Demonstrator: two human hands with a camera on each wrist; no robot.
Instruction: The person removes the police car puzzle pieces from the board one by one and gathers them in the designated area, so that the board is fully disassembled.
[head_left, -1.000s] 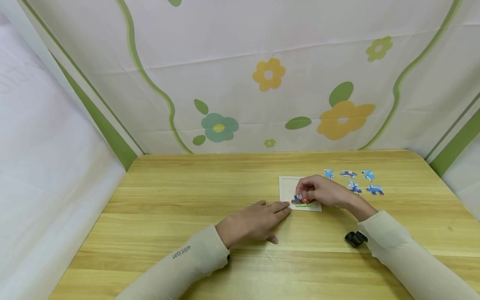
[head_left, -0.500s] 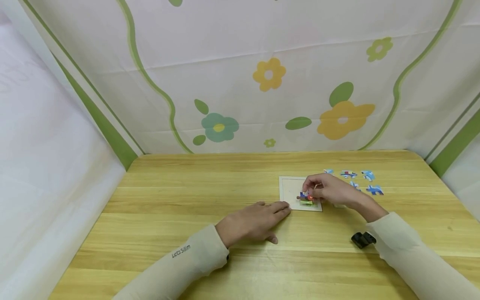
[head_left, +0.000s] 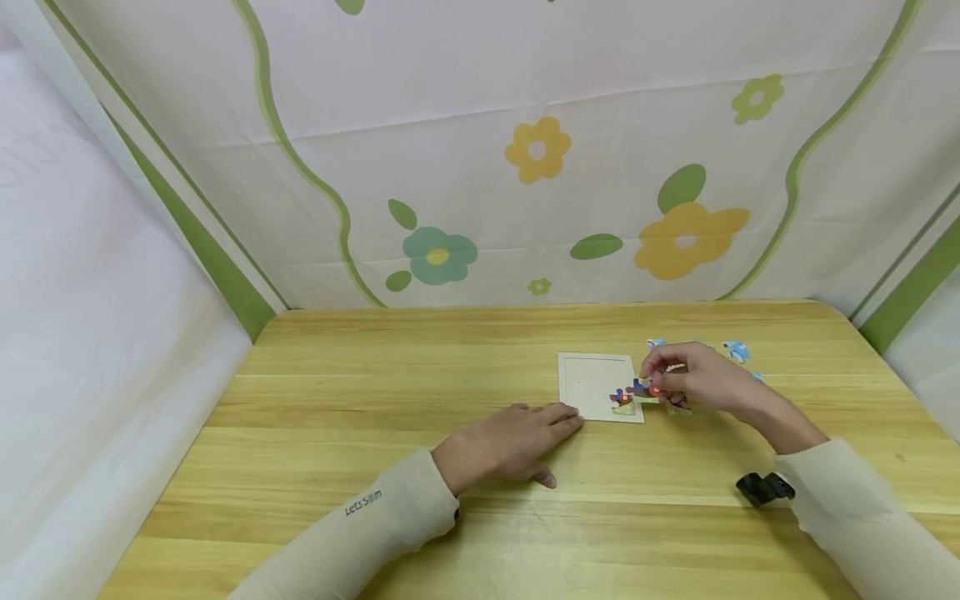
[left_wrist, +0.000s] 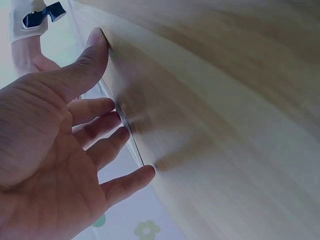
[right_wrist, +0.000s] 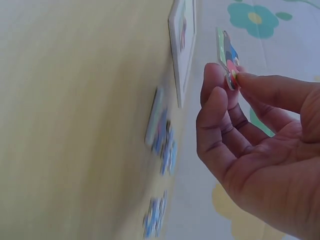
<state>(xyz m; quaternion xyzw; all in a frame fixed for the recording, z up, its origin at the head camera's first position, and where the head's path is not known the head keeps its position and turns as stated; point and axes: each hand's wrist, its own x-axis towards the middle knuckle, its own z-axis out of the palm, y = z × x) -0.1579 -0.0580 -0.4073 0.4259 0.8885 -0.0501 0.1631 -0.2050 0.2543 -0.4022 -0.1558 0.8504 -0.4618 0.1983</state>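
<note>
A square white puzzle tray (head_left: pixel 592 382) lies on the table, with one jigsaw piece (head_left: pixel 622 405) in its front right corner. Pinched between thumb and fingers, a green-edged puzzle piece (right_wrist: pixel 223 49) with blue and red print is up off the table in my right hand (head_left: pixel 708 381), over the tray's right edge. My left hand (head_left: pixel 510 446) lies on the table with fingers extended, fingertips touching the tray's front left corner. From the left wrist view, the left hand (left_wrist: pixel 75 125) has its fingers spread and nothing gripped.
More loose pieces lie right of the tray, including a light blue piece (head_left: pixel 737 351); my right hand partly covers them. Another piece (right_wrist: pixel 156 122) stands out nearby in the right wrist view. A flowered white cloth (head_left: pixel 465 167) hangs behind the wooden table (head_left: pixel 360 375).
My right hand has moved right with the pinched piece, from inside the tray to its right edge, uncovering the piece in the tray's corner. The left hand has stayed put.
</note>
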